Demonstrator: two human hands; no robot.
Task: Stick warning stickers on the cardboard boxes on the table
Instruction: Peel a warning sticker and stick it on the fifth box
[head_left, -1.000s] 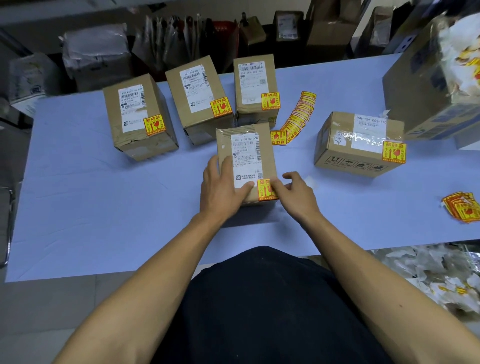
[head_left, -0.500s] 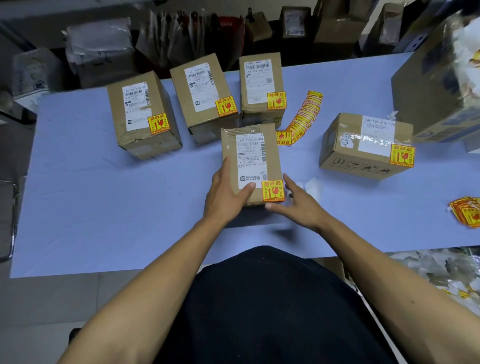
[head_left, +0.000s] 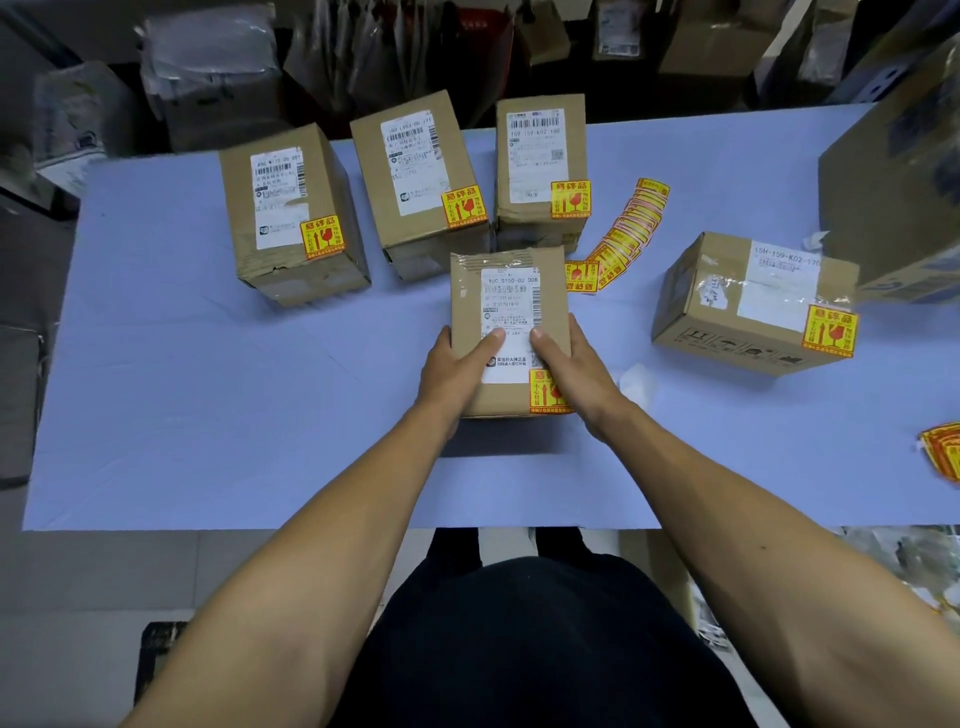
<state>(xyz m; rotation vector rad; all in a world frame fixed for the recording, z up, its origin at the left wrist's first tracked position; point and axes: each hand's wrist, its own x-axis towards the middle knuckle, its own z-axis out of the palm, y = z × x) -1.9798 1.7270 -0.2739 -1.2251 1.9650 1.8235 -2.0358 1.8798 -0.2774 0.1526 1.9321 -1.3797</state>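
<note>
A small cardboard box (head_left: 506, 291) with a white label stands at the table's middle, a yellow warning sticker (head_left: 544, 392) on its near right corner. My left hand (head_left: 457, 369) grips its left side and my right hand (head_left: 569, 366) grips its right side, partly covering the sticker. Three stickered boxes stand behind: left box (head_left: 291, 213), middle box (head_left: 418, 182), right box (head_left: 540, 166). A fourth stickered box (head_left: 753, 304) lies to the right. A fanned row of loose stickers (head_left: 621, 239) lies beside the held box.
The blue table (head_left: 182, 364) runs to a near edge by my body. A big cardboard box (head_left: 893, 197) fills the far right. More stickers (head_left: 943, 452) lie at the right edge. A white paper scrap (head_left: 636, 382) sits by my right wrist. Parcels crowd behind the table.
My right hand left the sticker's corner and came up onto the box's right side; both hands now clasp the box. My left thumb shifted onto the label.
</note>
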